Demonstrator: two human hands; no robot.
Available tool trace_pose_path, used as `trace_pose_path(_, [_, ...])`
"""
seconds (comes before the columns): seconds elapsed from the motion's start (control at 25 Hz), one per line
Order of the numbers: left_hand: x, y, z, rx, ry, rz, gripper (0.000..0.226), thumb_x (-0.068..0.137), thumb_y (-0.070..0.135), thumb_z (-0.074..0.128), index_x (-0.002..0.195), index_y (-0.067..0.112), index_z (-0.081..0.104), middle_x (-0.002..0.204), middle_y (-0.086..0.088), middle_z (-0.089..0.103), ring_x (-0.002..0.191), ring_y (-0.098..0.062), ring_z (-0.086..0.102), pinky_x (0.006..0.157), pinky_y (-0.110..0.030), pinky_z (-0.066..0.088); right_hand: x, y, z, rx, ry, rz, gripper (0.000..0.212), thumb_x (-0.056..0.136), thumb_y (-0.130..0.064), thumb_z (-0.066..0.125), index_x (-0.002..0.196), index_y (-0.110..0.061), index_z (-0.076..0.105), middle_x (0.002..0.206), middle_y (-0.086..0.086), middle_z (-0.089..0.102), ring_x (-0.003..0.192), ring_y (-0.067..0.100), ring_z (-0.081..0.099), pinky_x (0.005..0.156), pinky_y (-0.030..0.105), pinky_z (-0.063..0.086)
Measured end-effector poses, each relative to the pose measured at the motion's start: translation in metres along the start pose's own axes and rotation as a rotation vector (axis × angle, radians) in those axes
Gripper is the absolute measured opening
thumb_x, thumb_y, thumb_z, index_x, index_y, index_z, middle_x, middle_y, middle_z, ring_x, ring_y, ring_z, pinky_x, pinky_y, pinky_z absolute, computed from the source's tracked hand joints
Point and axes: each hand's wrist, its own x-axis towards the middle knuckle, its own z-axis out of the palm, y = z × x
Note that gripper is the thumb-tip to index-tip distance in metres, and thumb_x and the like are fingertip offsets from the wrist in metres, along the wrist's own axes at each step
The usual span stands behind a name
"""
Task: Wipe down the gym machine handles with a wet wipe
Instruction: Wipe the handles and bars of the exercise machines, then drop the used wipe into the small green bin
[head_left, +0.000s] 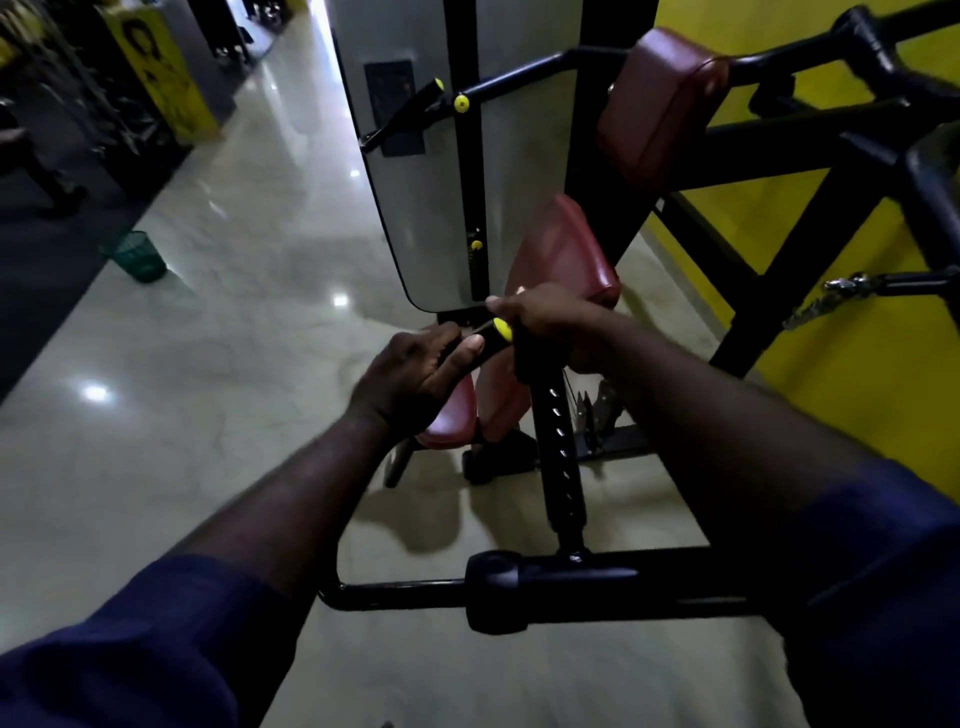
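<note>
Handle (487, 343): black grip, yellow end cap (cap at upper end), tilted. Held in the left hand (415, 376), above the red seat pad (452, 415)

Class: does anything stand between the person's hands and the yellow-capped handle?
Nothing visible does: the left hand grips the handle beside its yellow cap, and the right hand sits just past the cap.

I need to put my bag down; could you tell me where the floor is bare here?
Bare floor lies between the green bin and the grey shroud, left of the left hand. Around the red seat pads, holed post and black frame it is crowded.
</note>
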Motion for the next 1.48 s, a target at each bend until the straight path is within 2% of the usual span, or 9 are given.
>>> trace_pose_path(0.16, [0.003, -0.004, 0.002, -0.060, -0.037, 0.000, 0.051, 0.103, 0.057, 0.039, 0.075, 0.016, 0.049, 0.062, 0.005, 0.047, 0.059, -0.010, 0.046, 0.060, -0.032, 0.034, -0.007, 0.016, -0.005, 0.483, -0.261, 0.155, 0.044, 0.106, -0.039, 0.049, 0.069, -0.016, 0.051, 0.058, 0.003, 0.050, 0.052, 0.020, 0.059, 0.059, 0.029, 0.050])
trace_pose_path(0.36, [0.010, -0.004, -0.004, -0.198, -0.077, -0.087, 0.051, 0.100, 0.053, 0.048, 0.077, 0.009, 0.060, 0.064, -0.005, 0.062, 0.061, -0.020, 0.063, 0.061, -0.039, 0.047, 0.005, -0.029, -0.019, -0.456, 0.205, -0.141, 0.036, 0.107, -0.038, 0.053, 0.092, -0.007, 0.063, 0.081, 0.006, 0.064, 0.061, 0.014, 0.059, 0.049, 0.014, 0.043])
trace_pose_path(0.48, [0.006, -0.026, -0.028, -0.363, 0.026, -0.253, 0.041, 0.095, 0.051, 0.059, 0.077, 0.015, 0.065, 0.068, -0.005, 0.069, 0.063, -0.023, 0.067, 0.062, -0.038, 0.053, 0.007, -0.093, 0.002, -0.355, 0.341, -0.309, 0.062, 0.102, -0.060, 0.048, 0.083, -0.005, 0.068, 0.076, 0.009, 0.066, 0.057, 0.018, 0.058, 0.049, 0.023, 0.043])
trace_pose_path(0.6, [-0.006, -0.076, -0.093, -0.633, 0.110, -0.372, 0.027, 0.093, 0.042, 0.069, 0.085, 0.016, 0.069, 0.079, -0.010, 0.076, 0.067, -0.025, 0.070, 0.063, -0.037, 0.053, 0.008, -0.156, 0.069, -0.300, 0.171, -0.332, 0.064, 0.093, -0.078, 0.042, 0.071, -0.021, 0.060, 0.065, -0.003, 0.054, 0.055, 0.013, 0.047, 0.054, 0.026, 0.034])
trace_pose_path(0.68, [-0.021, -0.113, -0.157, -0.698, 0.153, -0.432, 0.021, 0.095, 0.034, 0.073, 0.094, 0.014, 0.069, 0.085, -0.010, 0.076, 0.069, -0.028, 0.068, 0.060, -0.036, 0.051, 0.018, -0.190, 0.129, -0.102, -0.059, -0.278, 0.062, 0.097, -0.067, 0.048, 0.053, -0.025, 0.055, 0.047, -0.009, 0.044, 0.041, 0.008, 0.039, 0.052, 0.025, 0.031])
trace_pose_path(0.8, [-0.056, -0.177, -0.267, -0.732, 0.188, -0.521, 0.042, 0.085, 0.036, 0.082, 0.115, 0.011, 0.065, 0.096, -0.006, 0.076, 0.074, -0.027, 0.070, 0.057, -0.035, 0.054, 0.044, -0.248, 0.238, 0.162, -0.359, -0.239, 0.019, 0.084, -0.025, 0.058, 0.088, -0.006, 0.056, 0.069, 0.015, 0.049, 0.054, 0.024, 0.046, 0.054, 0.032, 0.036])
trace_pose_path(0.88, [-0.083, -0.221, -0.332, -0.749, 0.205, -0.572, 0.053, 0.084, 0.034, 0.085, 0.126, 0.012, 0.061, 0.106, -0.007, 0.075, 0.082, -0.025, 0.073, 0.063, -0.038, 0.059, 0.061, -0.288, 0.311, 0.202, -0.435, -0.256, 0.027, 0.071, -0.008, 0.055, 0.098, -0.006, 0.056, 0.088, 0.021, 0.048, 0.065, 0.030, 0.051, 0.060, 0.037, 0.039])
trace_pose_path(1.16, [-0.126, -0.377, -0.466, -0.640, 0.491, -0.612, 0.027, 0.091, 0.018, 0.080, 0.109, 0.000, 0.071, 0.091, -0.017, 0.073, 0.073, -0.020, 0.068, 0.065, -0.034, 0.055, 0.134, -0.394, 0.490, -0.037, -0.470, -0.574, 0.030, 0.084, 0.001, 0.080, 0.111, -0.001, 0.067, 0.089, 0.014, 0.076, 0.077, 0.024, 0.071, 0.061, 0.030, 0.057])
trace_pose_path(1.48, [-0.050, -0.602, -0.569, -0.504, 0.591, -0.822, 0.023, 0.093, 0.018, 0.075, 0.106, 0.000, 0.069, 0.082, -0.006, 0.072, 0.069, -0.019, 0.060, 0.058, -0.030, 0.048, 0.345, -0.514, 0.611, -0.063, -0.466, -0.586, 0.029, 0.074, -0.029, 0.089, 0.088, -0.006, 0.077, 0.078, 0.015, 0.076, 0.068, 0.027, 0.069, 0.064, 0.036, 0.060])
